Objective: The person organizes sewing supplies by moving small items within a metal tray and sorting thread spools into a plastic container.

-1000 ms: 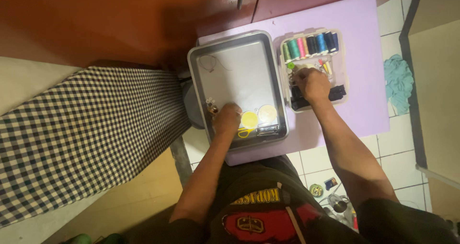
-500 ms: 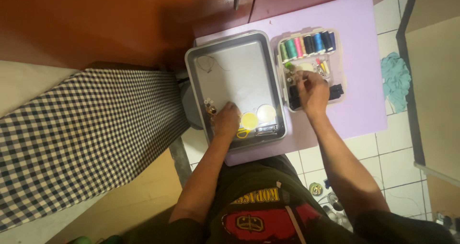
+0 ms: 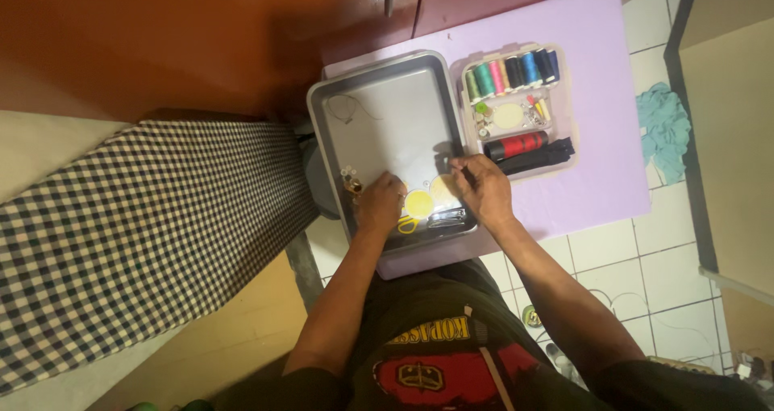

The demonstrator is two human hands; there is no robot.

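**Both hands down in the metal tray, R hand bringing in a small dark piece**

Your left hand (image 3: 380, 204) sits curled at the near end of the metal tray (image 3: 379, 76), fingertips together beside the yellow disc (image 3: 418, 204); can't tell if it's actually pinching anything. Right hand (image 3: 486, 189) is over the tray's right rim w/ fingers closed on a small dark item (image 3: 466, 170), too small to name. Keep that pinch firm and low, and steady the tray w/ the left so nothing slides.

Tray contents: yellow disc, pale disc (image 3: 444, 189) touching it, small clear case (image 3: 451, 217) near the corner, loose thread (image 3: 351, 108) at the far end, tiny bits by the left wall. Sewing kit box (image 3: 564, 80) just beside, on the lilac mat (image 3: 601, 40): thread spools (image 3: 512, 70) in a row, round pale piece, red spool (image 3: 520, 145), black strip.
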